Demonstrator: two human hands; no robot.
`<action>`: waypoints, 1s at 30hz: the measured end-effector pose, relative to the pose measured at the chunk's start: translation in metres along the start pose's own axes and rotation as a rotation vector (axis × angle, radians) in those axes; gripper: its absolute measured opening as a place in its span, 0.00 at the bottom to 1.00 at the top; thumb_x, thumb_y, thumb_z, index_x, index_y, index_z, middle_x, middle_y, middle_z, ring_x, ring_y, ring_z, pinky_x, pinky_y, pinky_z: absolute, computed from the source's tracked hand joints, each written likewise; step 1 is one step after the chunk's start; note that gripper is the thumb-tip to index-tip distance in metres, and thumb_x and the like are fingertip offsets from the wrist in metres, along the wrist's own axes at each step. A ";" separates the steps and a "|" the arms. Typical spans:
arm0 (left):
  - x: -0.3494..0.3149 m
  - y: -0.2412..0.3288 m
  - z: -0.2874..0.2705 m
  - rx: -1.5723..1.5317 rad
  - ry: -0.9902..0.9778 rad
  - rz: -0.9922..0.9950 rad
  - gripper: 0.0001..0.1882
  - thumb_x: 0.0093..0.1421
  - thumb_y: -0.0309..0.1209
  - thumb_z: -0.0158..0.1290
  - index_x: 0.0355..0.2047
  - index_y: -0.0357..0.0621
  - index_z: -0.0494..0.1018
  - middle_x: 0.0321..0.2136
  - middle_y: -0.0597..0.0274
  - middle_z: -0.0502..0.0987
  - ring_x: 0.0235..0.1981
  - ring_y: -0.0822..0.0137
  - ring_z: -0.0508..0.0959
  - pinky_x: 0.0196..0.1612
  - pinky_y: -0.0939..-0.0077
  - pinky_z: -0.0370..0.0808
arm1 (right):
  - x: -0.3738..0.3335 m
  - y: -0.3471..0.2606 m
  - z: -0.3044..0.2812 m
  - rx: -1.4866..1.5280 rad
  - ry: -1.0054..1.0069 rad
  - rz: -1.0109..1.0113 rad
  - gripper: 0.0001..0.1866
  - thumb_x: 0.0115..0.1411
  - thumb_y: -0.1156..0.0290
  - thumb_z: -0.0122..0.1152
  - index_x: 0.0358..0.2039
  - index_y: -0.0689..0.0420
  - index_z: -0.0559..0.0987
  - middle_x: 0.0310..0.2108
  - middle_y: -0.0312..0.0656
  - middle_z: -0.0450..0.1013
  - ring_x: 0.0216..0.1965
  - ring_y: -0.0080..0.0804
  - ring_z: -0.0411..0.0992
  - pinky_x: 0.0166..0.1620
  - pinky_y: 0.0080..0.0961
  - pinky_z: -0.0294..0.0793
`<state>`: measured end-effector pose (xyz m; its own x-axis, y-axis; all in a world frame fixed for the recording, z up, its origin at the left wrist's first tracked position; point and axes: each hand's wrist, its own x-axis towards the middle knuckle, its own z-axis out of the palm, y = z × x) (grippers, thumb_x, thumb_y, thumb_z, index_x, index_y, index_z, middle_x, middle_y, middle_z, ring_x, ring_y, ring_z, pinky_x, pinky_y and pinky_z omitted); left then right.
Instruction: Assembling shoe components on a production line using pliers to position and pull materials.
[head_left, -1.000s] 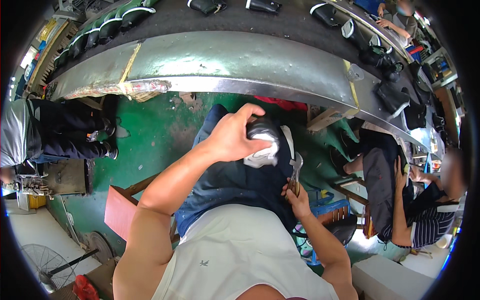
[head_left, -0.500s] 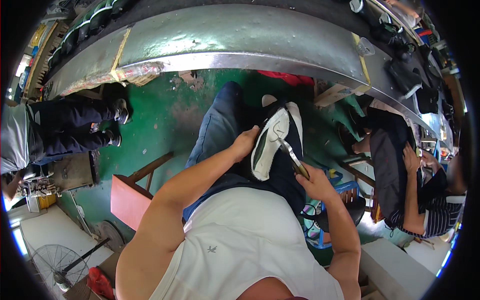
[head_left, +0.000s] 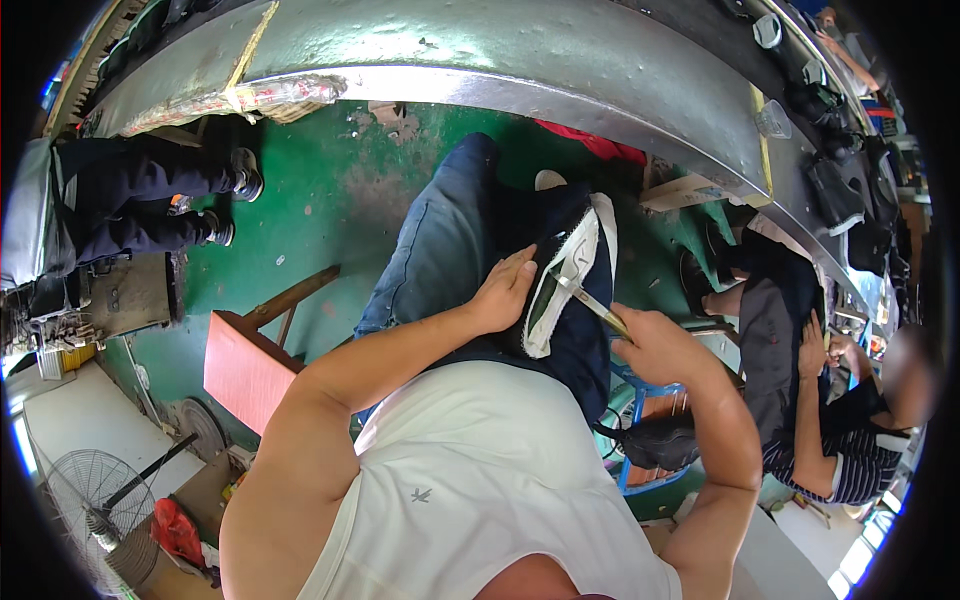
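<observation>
A dark shoe with a white sole (head_left: 561, 285) lies sole-up on my lap, over my blue jeans (head_left: 445, 250). My left hand (head_left: 503, 290) grips its left side and steadies it. My right hand (head_left: 655, 345) is closed on a thin metal tool (head_left: 590, 300), whose tip rests against the white sole near the middle. I sit in a white sleeveless shirt, with both forearms reaching in from below.
A long grey metal conveyor edge (head_left: 520, 85) curves across the top, carrying dark shoes (head_left: 835, 190) at the right. Another person (head_left: 830, 400) sits at the right, another's dark-trousered legs (head_left: 150, 200) at the left. A red-brown stool (head_left: 245, 365), a fan (head_left: 95, 495) and the green floor (head_left: 330, 200) lie left.
My left hand brought the shoe down from near the conveyor onto my lap and turned it sole-up. My right hand moved the metal tool onto the sole.
</observation>
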<state>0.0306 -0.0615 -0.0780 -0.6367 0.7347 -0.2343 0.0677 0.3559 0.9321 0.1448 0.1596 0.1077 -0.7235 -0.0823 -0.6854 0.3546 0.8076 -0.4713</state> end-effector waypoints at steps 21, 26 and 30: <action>0.000 -0.018 -0.009 -0.273 -0.068 -0.085 0.39 0.75 0.52 0.27 0.71 0.27 0.47 0.71 0.39 0.52 0.74 0.51 0.50 0.74 0.60 0.43 | 0.050 -0.019 -0.017 -0.130 -0.065 -0.041 0.16 0.62 0.65 0.61 0.43 0.65 0.76 0.33 0.59 0.77 0.37 0.61 0.76 0.41 0.46 0.74; 0.015 0.017 -0.025 -0.800 -0.077 -0.092 0.44 0.73 0.54 0.41 0.74 0.33 0.39 0.72 0.43 0.51 0.73 0.58 0.51 0.73 0.70 0.48 | 0.070 0.002 0.069 0.354 0.313 -0.084 0.15 0.63 0.62 0.61 0.42 0.61 0.77 0.30 0.58 0.76 0.35 0.61 0.76 0.38 0.48 0.74; 0.020 0.027 -0.033 -0.596 -0.095 -0.145 0.46 0.71 0.48 0.50 0.76 0.45 0.35 0.71 0.51 0.55 0.70 0.63 0.56 0.70 0.72 0.54 | 0.069 -0.012 0.114 0.603 0.509 -0.011 0.13 0.64 0.65 0.61 0.42 0.61 0.76 0.26 0.51 0.74 0.29 0.52 0.76 0.35 0.40 0.74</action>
<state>-0.0059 -0.0560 -0.0488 -0.5347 0.7608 -0.3678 -0.4719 0.0922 0.8768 0.1576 0.0777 0.0028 -0.8596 0.3064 -0.4088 0.5000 0.3405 -0.7963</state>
